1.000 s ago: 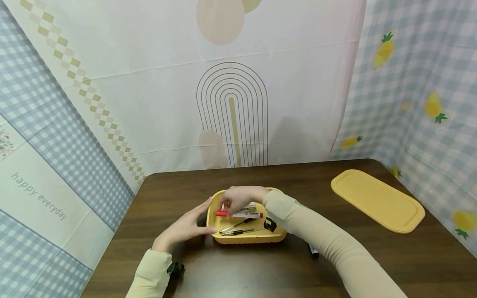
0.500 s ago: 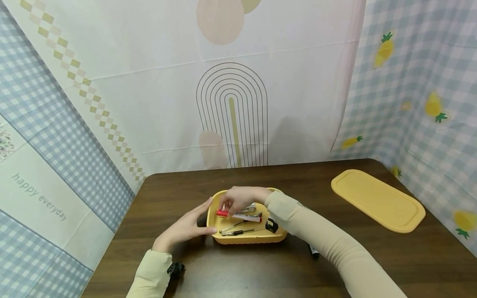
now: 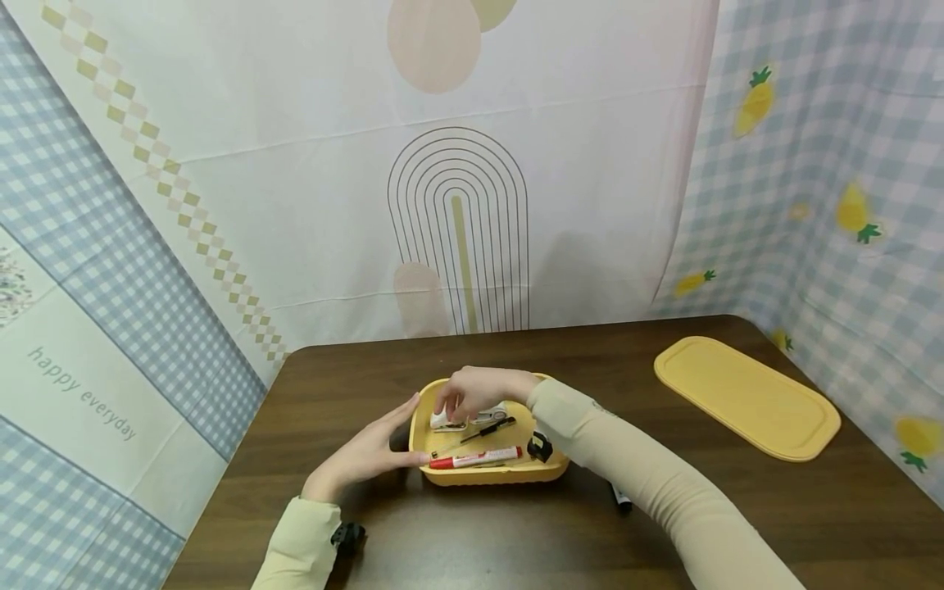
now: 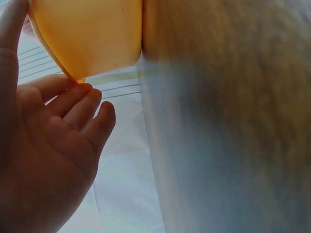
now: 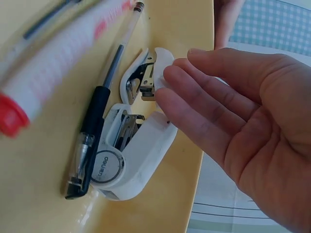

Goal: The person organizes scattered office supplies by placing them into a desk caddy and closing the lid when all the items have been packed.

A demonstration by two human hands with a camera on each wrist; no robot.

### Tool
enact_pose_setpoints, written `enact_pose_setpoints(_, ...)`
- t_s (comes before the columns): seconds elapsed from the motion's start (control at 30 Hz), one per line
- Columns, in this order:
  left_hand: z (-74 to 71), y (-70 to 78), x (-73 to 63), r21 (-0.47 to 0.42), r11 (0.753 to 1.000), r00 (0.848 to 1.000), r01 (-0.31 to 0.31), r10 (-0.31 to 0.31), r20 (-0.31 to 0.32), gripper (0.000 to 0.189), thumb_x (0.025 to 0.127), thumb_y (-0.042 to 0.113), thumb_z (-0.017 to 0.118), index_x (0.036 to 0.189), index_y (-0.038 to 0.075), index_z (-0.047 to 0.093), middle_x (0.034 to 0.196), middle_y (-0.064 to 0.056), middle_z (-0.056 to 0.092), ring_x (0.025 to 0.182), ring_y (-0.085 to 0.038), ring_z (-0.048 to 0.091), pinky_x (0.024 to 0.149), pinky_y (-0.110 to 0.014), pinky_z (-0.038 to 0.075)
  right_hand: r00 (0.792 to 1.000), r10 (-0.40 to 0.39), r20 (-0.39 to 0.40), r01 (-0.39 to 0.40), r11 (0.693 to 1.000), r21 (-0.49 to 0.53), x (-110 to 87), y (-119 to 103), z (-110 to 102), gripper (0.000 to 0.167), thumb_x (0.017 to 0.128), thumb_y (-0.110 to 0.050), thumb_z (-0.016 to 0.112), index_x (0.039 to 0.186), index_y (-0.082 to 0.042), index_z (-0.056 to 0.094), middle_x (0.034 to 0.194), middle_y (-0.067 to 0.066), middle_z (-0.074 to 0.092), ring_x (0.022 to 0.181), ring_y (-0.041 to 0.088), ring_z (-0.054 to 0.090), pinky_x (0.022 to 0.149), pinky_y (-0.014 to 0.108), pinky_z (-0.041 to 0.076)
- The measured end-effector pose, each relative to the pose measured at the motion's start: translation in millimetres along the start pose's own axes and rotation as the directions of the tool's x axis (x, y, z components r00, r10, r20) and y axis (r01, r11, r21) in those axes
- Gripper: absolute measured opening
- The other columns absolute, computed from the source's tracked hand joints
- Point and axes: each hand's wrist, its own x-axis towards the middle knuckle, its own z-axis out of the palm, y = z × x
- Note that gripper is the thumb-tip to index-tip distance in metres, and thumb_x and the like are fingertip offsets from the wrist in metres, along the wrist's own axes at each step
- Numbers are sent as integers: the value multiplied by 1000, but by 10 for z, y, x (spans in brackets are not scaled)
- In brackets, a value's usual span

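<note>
Hands at work over a yellow bin [image 3: 501, 476] of stationery on a dark wooden table [image 3: 442, 541]: the left hand [image 3: 369, 451] rests at the bin's left end, thumb on the near rim and loosely straight fingers along the outer side. The right hand [image 3: 472, 391] reaches inside, its fingers relaxed and gently bent, wrapped around nothing, the tips right at a small white tool with metal parts [image 5: 163, 68]; whether they touch it cannot be told. Just beside that tool in the bin lies a white stapler [image 5: 150, 150], with a clear pen with a black grip [image 5: 95, 111] alongside. Nearer the front wall lies a red-capped marker [image 3: 475, 457], and a small black object [image 3: 540, 447] sits toward the right end. On the table, a yellow lid [image 3: 748, 399] lies flat at far right, while a black-ended marker [image 3: 621, 497] shows partly beneath the right sleeve [image 3: 656, 475]
</note>
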Motion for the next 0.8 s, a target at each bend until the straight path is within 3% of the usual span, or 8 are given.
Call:
enact_pose_setpoints(0.3, -1, 15, 12, -3, 1000, 1000, 17, -17, 1, 103, 84, 55, 77, 162, 23, 20, 167, 1, 18, 150, -28, 23, 117, -55, 27, 999, 8, -46, -4, 996, 85, -105, 56, -99, 29, 98, -6, 64, 127, -3, 67, 102, 3, 72, 92, 26, 72, 74, 32, 59)
enact_pose_setpoints(0.43, -5, 16, 10, -10, 1000, 1000, 15, -15, 3, 103, 84, 56, 77, 163, 22, 20, 167, -1, 18, 150, -29, 23, 116, -57, 26, 996, -14, -93, 19, 999, 51, -196, 106, -168, 29, 99, -9, 64, 128, -3, 67, 102, 3, 73, 90, 20, 71, 74, 28, 58)
enact_pose_setpoints(0.6, 2, 10, 3, -9, 1000, 1000, 14, -14, -3, 103, 83, 58, 76, 162, 21, 21, 167, -2, 20, 150, -31, 24, 116, -58, 25, 982, -47, -182, 42, 999, -31, -345, 174, -269, 29, 99, -14, 65, 126, -5, 70, 105, -1, 73, 96, 11, 67, 82, 26, 54)
enact_pose_setpoints(0.8, 8, 8, 6, 0, 1000, 1000, 7, -7, -5, 103, 84, 58, 76, 162, 21, 21, 167, -1, 20, 150, -30, 24, 117, -56, 25, 965, -5, -263, 5, 1000, -1, -591, 257, -396, 26, 100, -15, 64, 125, -8, 70, 107, 2, 72, 96, 16, 68, 78, 27, 56)
